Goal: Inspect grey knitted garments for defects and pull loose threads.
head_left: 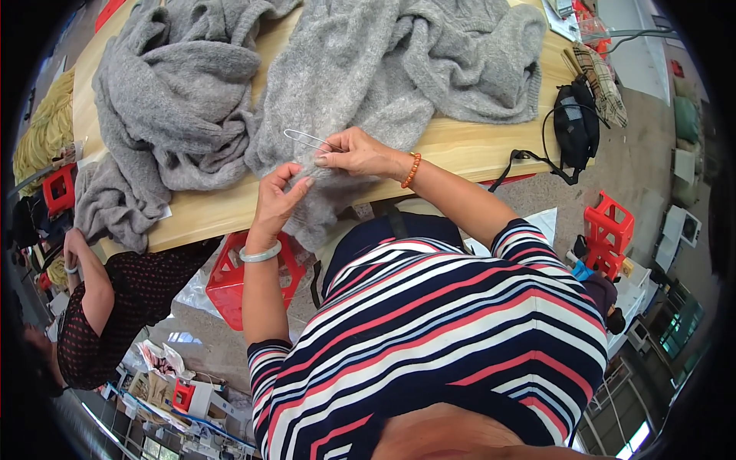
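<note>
Two hands busy | your right hand pinches thin wire loop; left hand grips soft, limp grey sweater hem | pinch loop's ends; light, springy

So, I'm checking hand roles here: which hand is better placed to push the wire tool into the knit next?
Probably the right hand: its fingers already pinch the wire tool over the grey knit. The left hand pinches the knit's edge below it, so it looks better placed to steady the fabric.
</note>
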`<state>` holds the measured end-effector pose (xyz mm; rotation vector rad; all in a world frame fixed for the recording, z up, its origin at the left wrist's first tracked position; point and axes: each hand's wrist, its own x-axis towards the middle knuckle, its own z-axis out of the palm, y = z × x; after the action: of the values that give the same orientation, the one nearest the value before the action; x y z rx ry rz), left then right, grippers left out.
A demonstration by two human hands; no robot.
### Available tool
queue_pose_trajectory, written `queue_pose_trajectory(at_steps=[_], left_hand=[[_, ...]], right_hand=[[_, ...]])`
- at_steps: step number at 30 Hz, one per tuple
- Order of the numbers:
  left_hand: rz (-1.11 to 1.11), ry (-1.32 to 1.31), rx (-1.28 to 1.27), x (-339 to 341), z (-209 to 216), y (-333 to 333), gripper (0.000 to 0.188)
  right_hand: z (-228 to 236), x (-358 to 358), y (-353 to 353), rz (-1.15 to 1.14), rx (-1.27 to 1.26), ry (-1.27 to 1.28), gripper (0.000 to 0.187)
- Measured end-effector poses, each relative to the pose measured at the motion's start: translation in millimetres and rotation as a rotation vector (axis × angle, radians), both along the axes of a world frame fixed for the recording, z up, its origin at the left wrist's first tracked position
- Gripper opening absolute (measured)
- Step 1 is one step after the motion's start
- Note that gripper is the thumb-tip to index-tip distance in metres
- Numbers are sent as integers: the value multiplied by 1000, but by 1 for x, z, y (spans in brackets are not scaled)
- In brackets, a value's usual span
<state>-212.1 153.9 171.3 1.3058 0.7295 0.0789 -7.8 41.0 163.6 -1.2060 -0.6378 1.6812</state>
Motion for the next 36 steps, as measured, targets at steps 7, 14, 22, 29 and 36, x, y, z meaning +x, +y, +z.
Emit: queue_pose_trajectory(at_steps=[7,14,22,29,36], left_hand=[[-3,16,-43,6,6,0,11],[-75,69,152,7,-1,-10,6],[-189,115,-3,6,4,2,11],[229,16,-257,4,-5,-19,17],[170,74,11,7,-9,-25,15]], right_hand=[[-9,-16,0,-91,227,-216,23],[8,-8,0,76,182,-612,28],[-13,-24,-5,-28,-70,190,22],[-8,-17,-2,-37,-138,38,20],[-17,-30,-3,-126,47,-202,25]])
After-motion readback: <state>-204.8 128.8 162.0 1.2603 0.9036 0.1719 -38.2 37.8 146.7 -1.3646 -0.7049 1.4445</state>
